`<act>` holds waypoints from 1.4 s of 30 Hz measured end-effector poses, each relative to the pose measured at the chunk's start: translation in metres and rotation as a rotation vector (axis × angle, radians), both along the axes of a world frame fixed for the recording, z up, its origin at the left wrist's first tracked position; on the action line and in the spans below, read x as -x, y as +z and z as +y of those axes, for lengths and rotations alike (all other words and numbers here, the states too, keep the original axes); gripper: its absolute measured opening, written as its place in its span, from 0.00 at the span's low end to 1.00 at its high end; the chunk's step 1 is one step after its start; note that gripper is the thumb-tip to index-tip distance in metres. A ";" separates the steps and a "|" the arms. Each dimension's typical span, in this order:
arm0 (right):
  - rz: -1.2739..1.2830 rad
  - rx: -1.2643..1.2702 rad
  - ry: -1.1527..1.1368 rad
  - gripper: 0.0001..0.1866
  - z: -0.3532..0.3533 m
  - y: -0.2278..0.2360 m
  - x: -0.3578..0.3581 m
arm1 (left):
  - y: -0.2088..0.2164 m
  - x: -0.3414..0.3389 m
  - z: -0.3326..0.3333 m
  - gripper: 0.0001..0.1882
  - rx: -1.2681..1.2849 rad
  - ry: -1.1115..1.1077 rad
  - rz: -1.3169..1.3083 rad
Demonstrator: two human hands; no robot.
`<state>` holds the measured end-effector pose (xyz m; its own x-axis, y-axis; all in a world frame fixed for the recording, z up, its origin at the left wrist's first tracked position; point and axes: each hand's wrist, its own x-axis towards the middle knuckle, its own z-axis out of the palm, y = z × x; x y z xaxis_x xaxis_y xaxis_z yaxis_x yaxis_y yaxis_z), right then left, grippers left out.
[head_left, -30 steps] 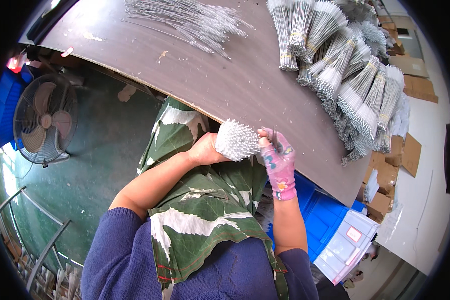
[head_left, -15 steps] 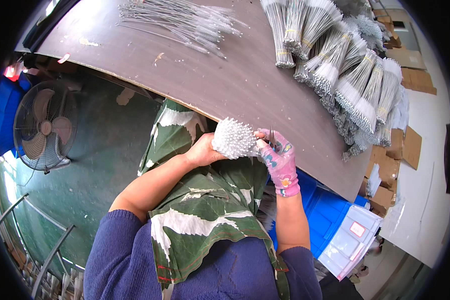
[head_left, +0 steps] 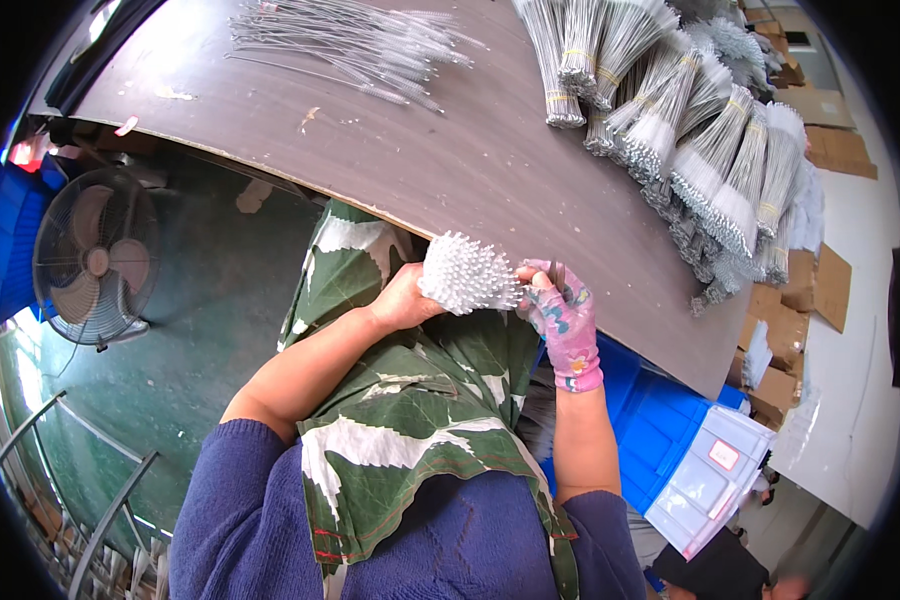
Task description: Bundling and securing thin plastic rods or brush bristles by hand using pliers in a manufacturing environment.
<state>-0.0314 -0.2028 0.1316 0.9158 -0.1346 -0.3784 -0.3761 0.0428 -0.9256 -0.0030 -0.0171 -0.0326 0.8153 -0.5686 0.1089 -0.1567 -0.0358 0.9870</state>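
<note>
My left hand point(head_left: 405, 298) is closed round a thick bundle of wire brushes point(head_left: 467, 274), whose white, knobbly ends fan out toward my right hand. The bundle is held over my lap, just in front of the table edge. In a pink flowered glove with bare fingertips, my right hand point(head_left: 562, 312) is closed on a small dark pointed metal tool point(head_left: 558, 272), most of which the fingers hide. Its thumb and fingertips pinch close to the right side of the brush ends; whether they grip a single brush I cannot tell.
Loose wire brushes point(head_left: 355, 50) lie on the brown table point(head_left: 400, 150). Several banded brush bundles point(head_left: 660, 120) are heaped at its right. Blue bins point(head_left: 638, 425) stand beside my right arm, cardboard boxes point(head_left: 778, 335) beyond. A fan point(head_left: 96, 260) stands on the floor at left.
My right hand has turned slightly, its fingertips drawing closer together, and the tool's tips now point differently. My left hand keeps the bundle in nearly the same place.
</note>
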 end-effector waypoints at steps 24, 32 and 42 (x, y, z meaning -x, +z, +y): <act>-0.083 0.126 0.357 0.09 0.008 0.028 -0.032 | 0.058 -0.024 0.027 0.35 0.282 -0.357 0.615; -0.226 -0.011 0.033 0.06 -0.012 0.019 -0.025 | 0.050 -0.019 0.015 0.39 0.159 -0.342 0.669; -0.832 -0.051 -0.643 0.10 -0.071 0.132 -0.015 | 0.058 0.012 0.068 0.32 -0.016 -0.081 0.645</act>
